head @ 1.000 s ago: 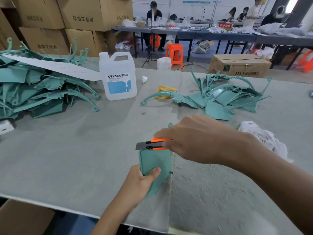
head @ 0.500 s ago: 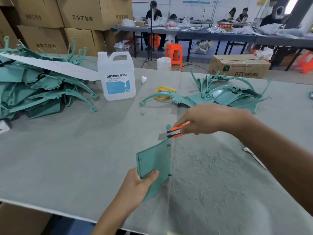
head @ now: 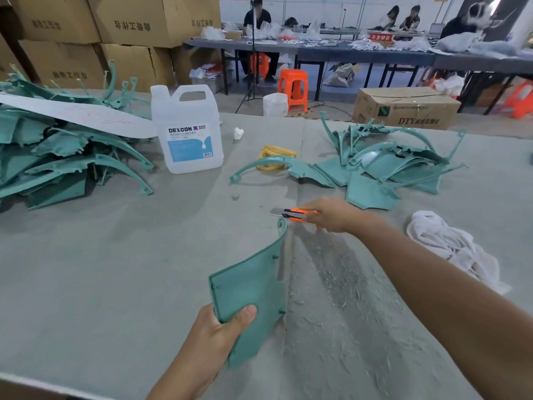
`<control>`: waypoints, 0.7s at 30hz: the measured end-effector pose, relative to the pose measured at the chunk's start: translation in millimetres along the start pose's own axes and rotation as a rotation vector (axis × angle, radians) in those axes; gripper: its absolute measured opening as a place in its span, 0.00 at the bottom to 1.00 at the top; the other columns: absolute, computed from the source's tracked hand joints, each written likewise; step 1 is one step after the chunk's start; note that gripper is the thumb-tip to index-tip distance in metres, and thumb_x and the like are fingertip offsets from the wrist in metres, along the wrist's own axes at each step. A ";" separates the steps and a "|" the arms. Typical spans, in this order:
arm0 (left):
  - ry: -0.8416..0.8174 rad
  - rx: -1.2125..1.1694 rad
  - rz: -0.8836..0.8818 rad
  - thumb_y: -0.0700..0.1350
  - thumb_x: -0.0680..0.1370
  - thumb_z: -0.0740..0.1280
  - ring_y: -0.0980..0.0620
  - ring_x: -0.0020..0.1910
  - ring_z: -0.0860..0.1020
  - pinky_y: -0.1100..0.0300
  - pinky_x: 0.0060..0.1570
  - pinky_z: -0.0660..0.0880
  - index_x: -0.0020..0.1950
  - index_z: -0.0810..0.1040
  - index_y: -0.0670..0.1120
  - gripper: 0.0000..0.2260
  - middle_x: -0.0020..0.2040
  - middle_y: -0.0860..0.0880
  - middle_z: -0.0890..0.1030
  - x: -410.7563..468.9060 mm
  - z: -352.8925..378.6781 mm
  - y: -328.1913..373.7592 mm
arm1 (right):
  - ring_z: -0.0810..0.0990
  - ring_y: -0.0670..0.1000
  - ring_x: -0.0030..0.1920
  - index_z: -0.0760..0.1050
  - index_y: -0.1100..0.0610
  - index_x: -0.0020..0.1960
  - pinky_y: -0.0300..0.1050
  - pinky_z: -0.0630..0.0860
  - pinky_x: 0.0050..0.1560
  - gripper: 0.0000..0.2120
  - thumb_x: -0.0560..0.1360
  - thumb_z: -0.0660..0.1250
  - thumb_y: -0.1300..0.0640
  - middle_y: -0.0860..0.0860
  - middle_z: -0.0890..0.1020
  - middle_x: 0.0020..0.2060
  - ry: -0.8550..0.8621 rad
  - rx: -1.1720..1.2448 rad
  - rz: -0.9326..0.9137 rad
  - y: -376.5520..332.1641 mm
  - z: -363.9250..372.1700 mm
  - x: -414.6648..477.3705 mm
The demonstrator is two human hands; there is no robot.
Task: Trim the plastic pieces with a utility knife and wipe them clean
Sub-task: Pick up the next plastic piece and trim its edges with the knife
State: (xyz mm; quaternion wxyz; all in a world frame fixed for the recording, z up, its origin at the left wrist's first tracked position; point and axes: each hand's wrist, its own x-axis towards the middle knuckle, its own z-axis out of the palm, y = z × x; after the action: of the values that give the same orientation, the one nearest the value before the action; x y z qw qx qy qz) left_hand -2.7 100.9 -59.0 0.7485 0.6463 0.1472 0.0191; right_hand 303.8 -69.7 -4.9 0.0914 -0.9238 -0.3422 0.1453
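My left hand [head: 213, 336] gripped the near end of a teal plastic piece [head: 253, 284], thumb pressed on its upper face and the other fingers hidden beneath it, so the piece stood tilted on the grey table [head: 115, 255] with its narrow curved tip pointing toward twelve o'clock. My right hand [head: 328, 213] was clenched round the orange utility knife [head: 291, 213], blade out and pointing toward nine o'clock, just beside that far tip; I could not tell whether the steel touched the plastic. Pale shavings [head: 346, 298] lay scattered at three o'clock of the piece. A crumpled white cloth [head: 450, 246] sat farther out toward three o'clock, apart from both hands. At one o'clock lay a small heap of teal pieces [head: 389, 163], and at ten o'clock a larger heap [head: 57, 157]. A white jug [head: 187, 131] stood upright at eleven o'clock, with yellow bands [head: 274, 157] near twelve.
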 end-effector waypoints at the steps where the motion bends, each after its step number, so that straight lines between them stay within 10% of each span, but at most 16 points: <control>1: 0.008 -0.021 -0.007 0.57 0.69 0.76 0.41 0.55 0.84 0.41 0.57 0.80 0.59 0.85 0.53 0.20 0.56 0.43 0.85 -0.8 0.2 0.3 | 0.83 0.51 0.40 0.79 0.45 0.65 0.47 0.79 0.45 0.13 0.84 0.60 0.48 0.51 0.84 0.42 0.008 -0.006 0.002 -0.9 2.4 -0.5; 9: 0.106 -0.301 -0.089 0.39 0.73 0.72 0.39 0.53 0.84 0.52 0.46 0.83 0.60 0.82 0.38 0.16 0.55 0.38 0.85 -7.0 7.5 11.0 | 0.79 0.52 0.41 0.77 0.54 0.60 0.48 0.72 0.38 0.16 0.85 0.56 0.47 0.52 0.83 0.46 0.270 0.116 0.114 -13.0 19.6 -34.9; 15: 0.035 -0.381 -0.104 0.37 0.70 0.76 0.38 0.53 0.84 0.53 0.44 0.82 0.56 0.85 0.42 0.14 0.56 0.37 0.84 -14.6 21.2 19.0 | 0.79 0.47 0.32 0.76 0.51 0.54 0.42 0.76 0.30 0.19 0.77 0.66 0.36 0.52 0.83 0.44 0.323 1.041 0.175 -57.4 40.0 -96.3; 21: -0.123 -0.393 -0.145 0.39 0.62 0.81 0.36 0.57 0.82 0.50 0.48 0.82 0.63 0.81 0.40 0.29 0.60 0.35 0.82 -23.9 35.8 13.5 | 0.79 0.49 0.30 0.69 0.55 0.47 0.39 0.68 0.24 0.14 0.74 0.76 0.61 0.52 0.82 0.37 0.403 1.714 0.241 -86.6 47.5 -116.9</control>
State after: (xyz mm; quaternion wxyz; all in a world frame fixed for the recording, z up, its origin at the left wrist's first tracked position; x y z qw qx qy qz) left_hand -14.6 63.5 -36.9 0.8671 0.4755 0.1408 -0.0460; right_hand 151.0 -78.6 -2.2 0.7941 -0.5757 0.0065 0.1948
